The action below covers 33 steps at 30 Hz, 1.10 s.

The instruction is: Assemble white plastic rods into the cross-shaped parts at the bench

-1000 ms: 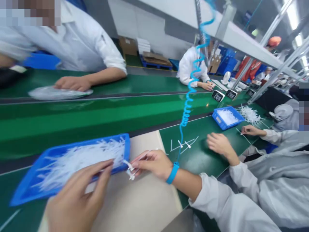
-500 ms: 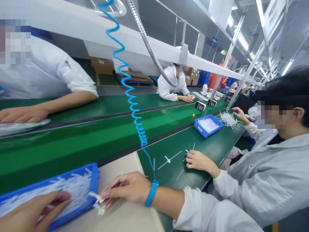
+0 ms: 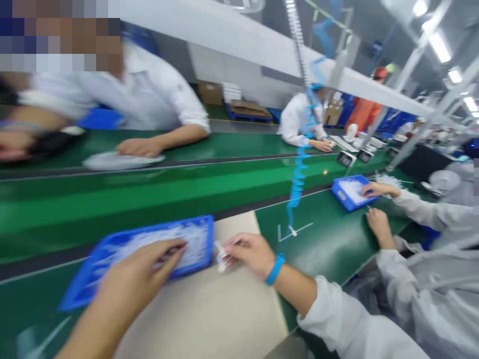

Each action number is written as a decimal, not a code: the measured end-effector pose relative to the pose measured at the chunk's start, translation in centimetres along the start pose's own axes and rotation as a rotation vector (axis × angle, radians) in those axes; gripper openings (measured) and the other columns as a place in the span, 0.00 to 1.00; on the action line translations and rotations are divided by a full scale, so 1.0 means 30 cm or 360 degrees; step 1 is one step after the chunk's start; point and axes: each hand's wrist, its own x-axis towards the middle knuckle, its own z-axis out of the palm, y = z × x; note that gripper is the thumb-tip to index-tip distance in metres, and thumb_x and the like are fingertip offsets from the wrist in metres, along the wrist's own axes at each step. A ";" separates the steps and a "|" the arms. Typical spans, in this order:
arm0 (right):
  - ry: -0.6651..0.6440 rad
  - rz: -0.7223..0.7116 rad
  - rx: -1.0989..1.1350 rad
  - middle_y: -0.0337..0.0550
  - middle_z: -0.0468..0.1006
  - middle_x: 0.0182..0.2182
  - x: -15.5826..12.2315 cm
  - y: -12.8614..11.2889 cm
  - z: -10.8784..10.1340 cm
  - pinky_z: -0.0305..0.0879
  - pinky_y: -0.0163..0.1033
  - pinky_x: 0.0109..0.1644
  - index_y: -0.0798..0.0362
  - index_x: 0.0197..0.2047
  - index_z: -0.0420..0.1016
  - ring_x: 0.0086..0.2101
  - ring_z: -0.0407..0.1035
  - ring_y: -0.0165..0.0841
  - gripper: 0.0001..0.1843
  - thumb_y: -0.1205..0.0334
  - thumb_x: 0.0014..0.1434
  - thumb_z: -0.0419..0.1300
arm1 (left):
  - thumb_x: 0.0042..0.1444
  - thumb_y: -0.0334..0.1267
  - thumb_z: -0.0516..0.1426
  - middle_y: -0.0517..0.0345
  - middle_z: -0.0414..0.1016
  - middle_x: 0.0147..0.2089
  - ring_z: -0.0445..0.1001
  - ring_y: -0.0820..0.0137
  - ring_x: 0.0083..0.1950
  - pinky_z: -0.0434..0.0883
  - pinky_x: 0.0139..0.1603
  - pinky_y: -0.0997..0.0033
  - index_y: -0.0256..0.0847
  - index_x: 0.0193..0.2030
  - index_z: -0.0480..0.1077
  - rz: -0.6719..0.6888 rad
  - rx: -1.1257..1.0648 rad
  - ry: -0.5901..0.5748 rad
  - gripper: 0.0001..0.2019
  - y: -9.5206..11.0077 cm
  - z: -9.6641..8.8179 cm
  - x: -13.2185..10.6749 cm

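My right hand (image 3: 249,252), with a blue coiled-cord wrist strap (image 3: 276,269) on, is closed on small white plastic pieces (image 3: 221,258) that stick out past its fingertips. Over the near side of a blue tray (image 3: 211,244) is my left hand (image 3: 144,267), its thumb and fingers drawn together. Whatever may be between them is hidden and blurred. Many thin white strips (image 3: 194,234) fill the tray. Beneath my hands lies a beige board (image 3: 209,311).
On the green bench to the right lie a few thin strips (image 3: 294,232). A co-worker's hand (image 3: 377,189) reaches into a second blue tray (image 3: 348,202). Across the green belt (image 3: 239,184), another person's hand (image 3: 140,147) rests on a clear plastic bag (image 3: 108,160). Blue coiled cord (image 3: 298,179) hangs ahead.
The view has turned left, so the scene sits further right. Both my hands keep nearly the same pose, white pieces still in the right. The co-worker's hand has moved to the second tray.
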 end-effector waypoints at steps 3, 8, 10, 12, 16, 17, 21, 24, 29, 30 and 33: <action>-0.0038 -0.0020 -0.0047 0.39 0.82 0.27 -0.019 0.004 -0.012 0.77 0.40 0.36 0.54 0.35 0.80 0.26 0.76 0.32 0.33 0.38 0.40 0.82 | 0.61 0.53 0.59 0.54 0.87 0.36 0.80 0.63 0.32 0.75 0.38 0.69 0.46 0.37 0.82 -0.0020 -0.0011 -0.0094 0.15 -0.011 -0.003 -0.023; -0.0085 -0.0064 -0.0094 0.39 0.84 0.30 -0.027 0.008 -0.028 0.76 0.35 0.35 0.54 0.38 0.82 0.28 0.77 0.30 0.23 0.46 0.50 0.81 | 0.66 0.44 0.58 0.50 0.84 0.40 0.79 0.64 0.38 0.75 0.43 0.68 0.43 0.40 0.80 -0.0040 -0.0120 0.0107 0.11 0.003 -0.013 -0.037; -0.0083 -0.0092 -0.0055 0.39 0.84 0.31 -0.034 0.007 -0.024 0.76 0.34 0.35 0.53 0.37 0.82 0.28 0.77 0.29 0.21 0.47 0.51 0.81 | 0.67 0.43 0.59 0.51 0.83 0.41 0.80 0.64 0.41 0.75 0.44 0.68 0.42 0.41 0.78 -0.0073 -0.0228 0.0195 0.09 0.025 -0.020 -0.043; -0.0054 -0.0131 0.0001 0.40 0.84 0.32 -0.041 0.002 -0.019 0.76 0.33 0.34 0.52 0.38 0.83 0.29 0.77 0.29 0.20 0.48 0.53 0.81 | 0.68 0.41 0.60 0.53 0.82 0.41 0.79 0.65 0.42 0.75 0.45 0.69 0.42 0.42 0.77 -0.0092 -0.0368 0.0188 0.07 0.056 -0.022 -0.052; -0.0017 -0.0269 0.0066 0.41 0.85 0.34 -0.056 -0.019 -0.009 0.76 0.33 0.34 0.51 0.39 0.84 0.31 0.77 0.30 0.16 0.50 0.56 0.79 | 0.69 0.37 0.60 0.56 0.82 0.40 0.79 0.68 0.41 0.75 0.43 0.71 0.42 0.41 0.77 0.0055 -0.0570 -0.0023 0.06 0.113 0.001 -0.074; -0.0019 -0.0296 0.0075 0.42 0.85 0.35 -0.059 -0.025 -0.008 0.76 0.33 0.33 0.50 0.39 0.84 0.31 0.77 0.30 0.16 0.50 0.57 0.79 | 0.69 0.36 0.60 0.56 0.82 0.40 0.79 0.69 0.41 0.74 0.43 0.72 0.42 0.41 0.78 0.0097 -0.0597 -0.0055 0.06 0.122 0.011 -0.080; 0.0009 -0.0328 0.0080 0.43 0.87 0.38 -0.061 -0.043 -0.009 0.76 0.33 0.33 0.50 0.38 0.84 0.30 0.77 0.29 0.14 0.53 0.56 0.80 | 0.69 0.33 0.59 0.54 0.83 0.42 0.81 0.69 0.42 0.75 0.42 0.73 0.41 0.43 0.77 0.0090 -0.0708 -0.0122 0.04 0.133 0.055 -0.098; 0.0033 -0.0322 0.0043 0.43 0.87 0.37 -0.058 -0.042 -0.012 0.76 0.34 0.33 0.50 0.37 0.84 0.29 0.75 0.29 0.14 0.52 0.55 0.80 | 0.69 0.34 0.59 0.54 0.84 0.43 0.82 0.69 0.43 0.76 0.42 0.73 0.41 0.44 0.78 0.0031 -0.0768 -0.0191 0.05 0.136 0.081 -0.109; 0.0033 -0.0308 -0.0068 0.40 0.85 0.32 -0.053 -0.032 -0.019 0.75 0.34 0.34 0.50 0.37 0.84 0.29 0.76 0.30 0.16 0.50 0.54 0.80 | 0.69 0.34 0.59 0.55 0.84 0.42 0.82 0.68 0.43 0.76 0.43 0.73 0.41 0.44 0.79 0.0042 -0.0783 -0.0207 0.06 0.151 0.106 -0.119; 0.0038 -0.0307 -0.0089 0.40 0.85 0.32 -0.053 -0.032 -0.020 0.75 0.34 0.34 0.50 0.39 0.84 0.29 0.77 0.30 0.17 0.50 0.54 0.80 | 0.69 0.34 0.59 0.55 0.84 0.42 0.82 0.68 0.43 0.75 0.44 0.73 0.41 0.44 0.79 0.0042 -0.0778 -0.0199 0.06 0.151 0.107 -0.119; 0.0045 -0.0303 -0.0116 0.39 0.85 0.32 -0.049 -0.036 -0.026 0.75 0.35 0.33 0.49 0.48 0.85 0.28 0.76 0.30 0.21 0.50 0.54 0.80 | 0.68 0.33 0.59 0.55 0.84 0.42 0.82 0.68 0.41 0.76 0.44 0.72 0.41 0.43 0.78 0.0020 -0.0743 -0.0188 0.05 0.145 0.100 -0.116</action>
